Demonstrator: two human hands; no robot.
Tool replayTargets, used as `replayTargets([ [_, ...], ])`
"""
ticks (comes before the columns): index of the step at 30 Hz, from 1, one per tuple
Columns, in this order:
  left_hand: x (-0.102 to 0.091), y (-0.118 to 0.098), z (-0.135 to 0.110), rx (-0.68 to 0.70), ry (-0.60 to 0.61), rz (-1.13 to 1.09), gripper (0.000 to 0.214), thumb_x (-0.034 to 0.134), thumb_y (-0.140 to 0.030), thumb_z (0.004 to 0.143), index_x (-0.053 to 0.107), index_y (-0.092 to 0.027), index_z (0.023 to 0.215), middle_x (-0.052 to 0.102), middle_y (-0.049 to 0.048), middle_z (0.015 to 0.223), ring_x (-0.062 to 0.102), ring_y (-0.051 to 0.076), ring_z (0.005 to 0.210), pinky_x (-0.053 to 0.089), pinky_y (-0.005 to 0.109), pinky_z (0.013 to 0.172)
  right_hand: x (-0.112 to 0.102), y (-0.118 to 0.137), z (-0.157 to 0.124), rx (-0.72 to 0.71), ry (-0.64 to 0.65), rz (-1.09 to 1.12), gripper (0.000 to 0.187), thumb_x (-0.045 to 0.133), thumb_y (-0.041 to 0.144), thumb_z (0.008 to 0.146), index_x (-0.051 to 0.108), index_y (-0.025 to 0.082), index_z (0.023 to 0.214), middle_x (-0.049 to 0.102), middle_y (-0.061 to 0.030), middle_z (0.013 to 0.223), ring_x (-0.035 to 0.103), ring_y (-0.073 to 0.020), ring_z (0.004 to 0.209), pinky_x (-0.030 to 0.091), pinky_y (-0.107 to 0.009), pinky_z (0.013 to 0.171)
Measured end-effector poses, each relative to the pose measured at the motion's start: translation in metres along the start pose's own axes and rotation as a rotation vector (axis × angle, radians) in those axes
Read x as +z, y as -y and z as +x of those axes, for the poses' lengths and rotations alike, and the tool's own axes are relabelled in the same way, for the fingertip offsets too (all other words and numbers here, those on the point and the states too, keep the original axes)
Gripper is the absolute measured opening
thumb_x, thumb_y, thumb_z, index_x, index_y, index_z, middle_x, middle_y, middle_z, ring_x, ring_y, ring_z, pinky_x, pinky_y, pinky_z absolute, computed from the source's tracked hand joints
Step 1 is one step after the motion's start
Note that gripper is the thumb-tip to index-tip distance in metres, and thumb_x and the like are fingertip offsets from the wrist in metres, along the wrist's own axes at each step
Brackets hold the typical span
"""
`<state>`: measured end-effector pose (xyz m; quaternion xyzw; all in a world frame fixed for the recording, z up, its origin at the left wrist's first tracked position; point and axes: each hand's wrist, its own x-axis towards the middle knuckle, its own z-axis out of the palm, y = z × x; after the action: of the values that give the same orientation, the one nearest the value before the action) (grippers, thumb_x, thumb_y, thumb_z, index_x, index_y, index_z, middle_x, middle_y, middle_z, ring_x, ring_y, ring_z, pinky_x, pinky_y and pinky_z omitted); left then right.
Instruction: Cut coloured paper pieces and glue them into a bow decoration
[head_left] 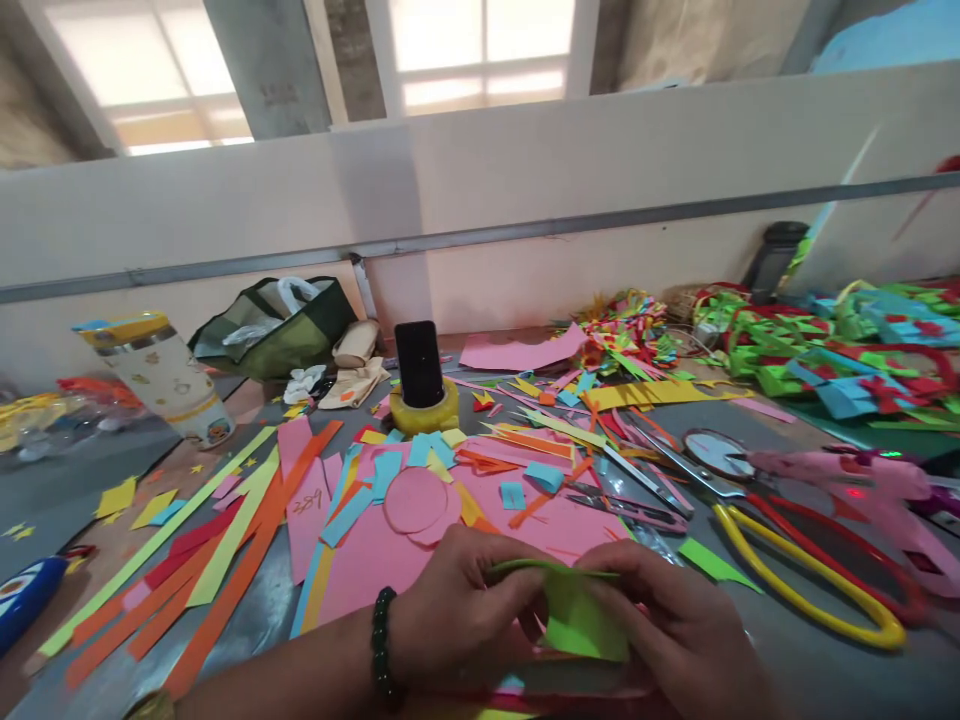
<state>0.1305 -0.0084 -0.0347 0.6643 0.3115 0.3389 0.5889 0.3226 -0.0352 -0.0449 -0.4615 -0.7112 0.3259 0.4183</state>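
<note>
Near the front edge of the table, my left hand and my right hand pinch a piece of bright green paper between thumbs and fingers. The green paper is bent, with its upper edge curving between the two hands and a flap hanging below. A dark bead bracelet circles my left wrist. Behind the hands lies a large pink sheet bearing pink paper circles and small blue paper pieces.
Yellow-and-red-handled scissors, a pink glue gun and a pink-handled cutter lie right. Orange strips and a tilted tumbler are left. A phone stands in a yellow tape roll. Paper crafts crowd the back right.
</note>
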Motion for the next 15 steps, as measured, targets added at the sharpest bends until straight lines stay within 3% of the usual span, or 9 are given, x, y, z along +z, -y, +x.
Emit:
replayTargets([
  [6,-0.003,-0.003,0.000,0.048,0.013,-0.005,0.029,0.052,-0.032,0.084,0.073,-0.012,0.090,0.061,0.0042,0.068,0.054,0.011,0.062,0.044,0.019,0.059,0.004,0.002,0.000,0.137,-0.159,0.098,0.023,0.061,0.044,0.077,0.067,0.021,0.078,0.068,-0.0014,0.069,0.064,-0.0157,0.061,0.051,-0.018,0.054],
  [10,-0.005,-0.003,0.001,-0.015,0.038,-0.113,0.048,0.046,-0.049,0.085,0.072,-0.010,0.095,0.058,0.0047,0.067,0.055,0.012,0.060,0.046,0.021,0.059,0.002,-0.003,0.001,0.104,-0.134,0.004,0.023,0.064,0.044,0.072,0.071,0.022,0.073,0.070,-0.0023,0.068,0.065,-0.0170,0.060,0.052,-0.019,0.052],
  [15,-0.006,-0.002,0.003,-0.058,0.043,0.064,0.045,0.043,-0.045,0.087,0.072,-0.011,0.086,0.058,0.0036,0.064,0.055,0.012,0.061,0.040,0.018,0.054,0.004,-0.008,-0.002,0.096,-0.285,-0.072,0.025,0.066,0.050,0.068,0.073,0.026,0.070,0.071,-0.0021,0.069,0.064,-0.0177,0.060,0.053,-0.021,0.055],
])
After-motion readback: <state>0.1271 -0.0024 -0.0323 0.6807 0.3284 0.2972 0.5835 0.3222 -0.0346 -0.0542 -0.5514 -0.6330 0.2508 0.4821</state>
